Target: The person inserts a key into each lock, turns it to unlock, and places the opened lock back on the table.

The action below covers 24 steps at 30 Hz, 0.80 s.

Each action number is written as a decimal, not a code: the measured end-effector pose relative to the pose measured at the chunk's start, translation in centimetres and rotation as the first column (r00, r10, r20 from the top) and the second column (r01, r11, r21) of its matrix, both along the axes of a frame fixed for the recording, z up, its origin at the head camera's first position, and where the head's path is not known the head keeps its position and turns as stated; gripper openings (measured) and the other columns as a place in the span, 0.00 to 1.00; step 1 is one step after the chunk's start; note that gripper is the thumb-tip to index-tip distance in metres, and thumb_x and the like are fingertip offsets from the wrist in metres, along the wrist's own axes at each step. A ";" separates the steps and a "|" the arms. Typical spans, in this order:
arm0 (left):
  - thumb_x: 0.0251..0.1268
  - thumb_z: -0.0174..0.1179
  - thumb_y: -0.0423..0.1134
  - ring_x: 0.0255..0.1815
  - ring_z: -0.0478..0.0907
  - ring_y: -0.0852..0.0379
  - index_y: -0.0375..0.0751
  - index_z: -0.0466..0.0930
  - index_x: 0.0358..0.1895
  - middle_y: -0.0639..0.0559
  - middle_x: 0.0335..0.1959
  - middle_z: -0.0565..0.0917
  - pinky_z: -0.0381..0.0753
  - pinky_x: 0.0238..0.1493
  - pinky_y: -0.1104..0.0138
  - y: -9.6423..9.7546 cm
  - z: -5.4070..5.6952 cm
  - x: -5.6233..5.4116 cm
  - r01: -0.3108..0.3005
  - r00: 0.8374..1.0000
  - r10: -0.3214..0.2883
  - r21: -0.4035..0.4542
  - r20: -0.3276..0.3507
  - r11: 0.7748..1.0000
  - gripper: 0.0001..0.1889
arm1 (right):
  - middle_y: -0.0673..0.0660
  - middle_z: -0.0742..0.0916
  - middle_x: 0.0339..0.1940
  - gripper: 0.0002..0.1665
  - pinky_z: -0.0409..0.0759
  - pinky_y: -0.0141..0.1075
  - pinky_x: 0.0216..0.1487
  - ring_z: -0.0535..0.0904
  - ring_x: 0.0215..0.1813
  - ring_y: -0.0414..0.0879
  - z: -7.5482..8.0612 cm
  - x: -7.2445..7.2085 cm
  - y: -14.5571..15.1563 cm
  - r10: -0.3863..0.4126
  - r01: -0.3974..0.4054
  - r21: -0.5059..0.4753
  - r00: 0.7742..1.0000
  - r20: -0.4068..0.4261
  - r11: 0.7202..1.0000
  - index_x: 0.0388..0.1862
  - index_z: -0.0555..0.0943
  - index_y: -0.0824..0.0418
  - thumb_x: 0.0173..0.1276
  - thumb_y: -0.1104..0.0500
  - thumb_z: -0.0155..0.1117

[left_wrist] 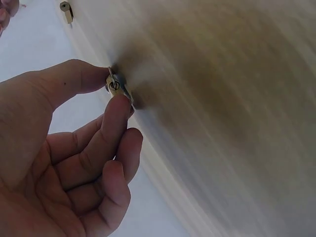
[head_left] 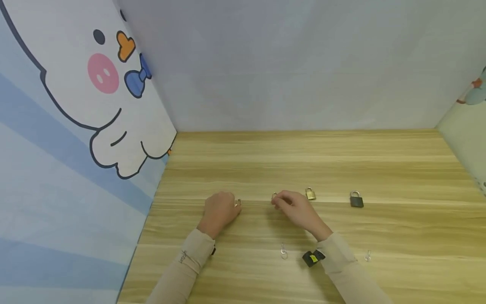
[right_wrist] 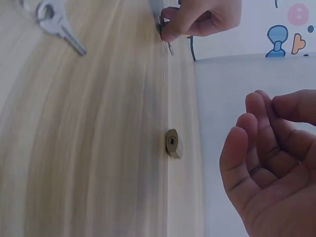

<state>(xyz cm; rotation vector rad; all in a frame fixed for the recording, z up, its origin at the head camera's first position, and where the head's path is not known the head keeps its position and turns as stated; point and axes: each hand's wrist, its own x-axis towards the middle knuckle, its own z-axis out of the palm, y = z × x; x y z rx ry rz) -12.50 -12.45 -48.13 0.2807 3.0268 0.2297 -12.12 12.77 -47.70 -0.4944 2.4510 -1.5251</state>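
Note:
My left hand [head_left: 221,211] pinches a small brass padlock [left_wrist: 114,85] between thumb and fingers, its keyhole showing. In the head view the shackle [head_left: 238,202] of that padlock shows just right of the hand. My right hand [head_left: 298,210] hovers over the table with thumb and index fingertips together and the other fingers loosely curled, nothing seen between them. Beside those fingertips in the head view is a second small padlock [head_left: 274,195], mostly hidden by the hand. The right wrist view shows a brass padlock [right_wrist: 173,143] on the table, apart from the right hand.
A brass padlock [head_left: 310,194] and a larger black padlock [head_left: 356,200] lie to the right on the wood-grain table [head_left: 243,164]. Nearer the front are keys on a ring [head_left: 283,252] and another small key set [head_left: 367,256]. Walls stand behind and at both sides.

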 end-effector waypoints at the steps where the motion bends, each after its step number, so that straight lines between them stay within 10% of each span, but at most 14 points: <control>1: 0.64 0.66 0.49 0.13 0.57 0.60 0.48 0.61 0.14 0.57 0.11 0.60 0.59 0.12 0.67 -0.1 -0.1 0.0 -0.005 1.000 0.005 0.004 0.003 1.000 0.27 | 0.59 0.87 0.39 0.13 0.81 0.39 0.38 0.83 0.41 0.56 0.1 0.1 0.2 -0.004 0.004 0.008 1.000 -0.006 1.000 0.45 0.85 0.63 0.78 0.57 0.55; 10: 0.68 0.62 0.49 0.13 0.59 0.59 0.48 0.62 0.13 0.56 0.11 0.62 0.61 0.12 0.66 -0.6 -0.4 -0.1 -0.018 1.000 0.018 0.025 0.008 1.000 0.26 | 0.49 0.87 0.34 0.06 0.78 0.38 0.35 0.80 0.35 0.44 1.1 0.9 1.6 -0.047 0.093 0.181 0.969 -0.244 0.979 0.43 0.85 0.61 0.71 0.61 0.64; 20: 0.68 0.62 0.48 0.13 0.59 0.60 0.47 0.62 0.13 0.56 0.10 0.62 0.60 0.12 0.66 -0.7 -0.7 -0.1 -0.005 1.000 0.005 0.037 -0.002 0.999 0.26 | 0.55 0.85 0.31 0.08 0.79 0.37 0.31 0.79 0.33 0.49 0.9 1.3 3.2 0.058 0.263 0.370 0.743 -0.667 0.891 0.37 0.84 0.65 0.59 0.67 0.73; 24: 0.68 0.62 0.48 0.13 0.59 0.59 0.47 0.62 0.14 0.56 0.11 0.61 0.60 0.12 0.66 -0.8 -0.6 -0.1 0.000 1.000 0.000 0.045 -0.006 0.999 0.25 | 0.56 0.85 0.30 0.09 0.78 0.35 0.27 0.78 0.31 0.48 0.7 1.3 3.7 0.065 0.292 0.369 0.701 -0.710 0.882 0.37 0.83 0.64 0.58 0.67 0.74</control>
